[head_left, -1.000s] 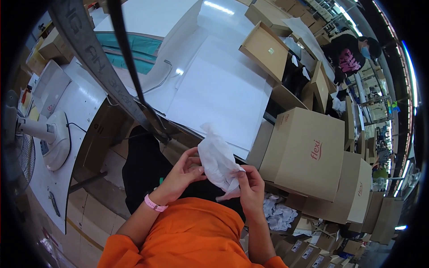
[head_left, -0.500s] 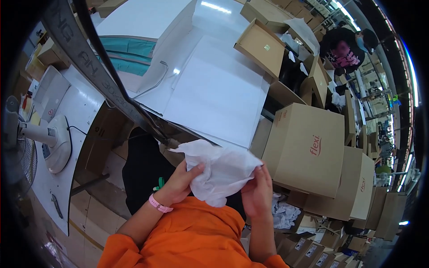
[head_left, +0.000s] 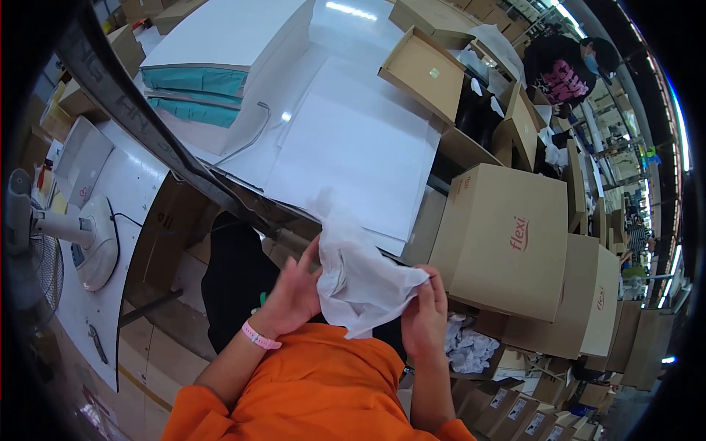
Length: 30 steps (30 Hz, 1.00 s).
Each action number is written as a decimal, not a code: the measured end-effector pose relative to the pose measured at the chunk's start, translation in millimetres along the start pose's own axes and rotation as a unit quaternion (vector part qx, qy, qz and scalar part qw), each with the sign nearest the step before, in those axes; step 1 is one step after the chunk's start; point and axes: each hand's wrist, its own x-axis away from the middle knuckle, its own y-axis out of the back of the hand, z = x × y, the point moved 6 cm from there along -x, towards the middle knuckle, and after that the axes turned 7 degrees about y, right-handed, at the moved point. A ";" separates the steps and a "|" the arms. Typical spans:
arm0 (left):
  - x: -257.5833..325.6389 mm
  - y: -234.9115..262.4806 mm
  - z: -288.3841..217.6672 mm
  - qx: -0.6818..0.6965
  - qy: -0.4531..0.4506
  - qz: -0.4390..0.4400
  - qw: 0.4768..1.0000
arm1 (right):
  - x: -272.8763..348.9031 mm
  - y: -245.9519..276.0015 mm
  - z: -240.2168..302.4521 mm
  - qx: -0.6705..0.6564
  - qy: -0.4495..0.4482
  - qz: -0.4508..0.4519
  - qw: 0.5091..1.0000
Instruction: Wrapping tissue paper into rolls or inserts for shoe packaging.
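While both hands work close in front of the orange-sleeved chest, a crumpled sheet of white tissue paper (head_left: 364, 275) hangs between them, just below the near edge of the white table top (head_left: 353, 147). The left hand (head_left: 294, 294) is half curled, its fingers spread against the left side of the paper and its thumb tucked behind, so it has hold of that edge; a pink wristband (head_left: 260, 338) circles its wrist. The right hand (head_left: 423, 316) is closed more tightly, pinching the paper's right corner between thumb and fingertips. To the right of the table stands a closed brown carton (head_left: 507, 235), with 2 more stacked beyond it. On the table's far left lies a stack of teal-edged white boards (head_left: 213, 66). Left of the table, a white desk fan (head_left: 66, 235) sits on a side bench. Beyond the table's far right corner, another person in dark clothes (head_left: 562, 70) bends over open boxes.
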 end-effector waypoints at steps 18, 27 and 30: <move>-11.1 19.2 -18.9 -0.068 -0.019 -0.137 0.988 | -53.6 18.8 36.6 -0.020 0.006 -0.024 0.999; -33.2 -2.4 -58.9 -0.143 -0.085 -0.116 0.979 | -89.2 8.6 99.8 0.526 0.241 -0.101 0.809; -46.8 -9.7 -57.0 -0.180 -0.092 -0.149 0.968 | -74.7 -53.4 96.8 0.652 0.423 0.027 0.629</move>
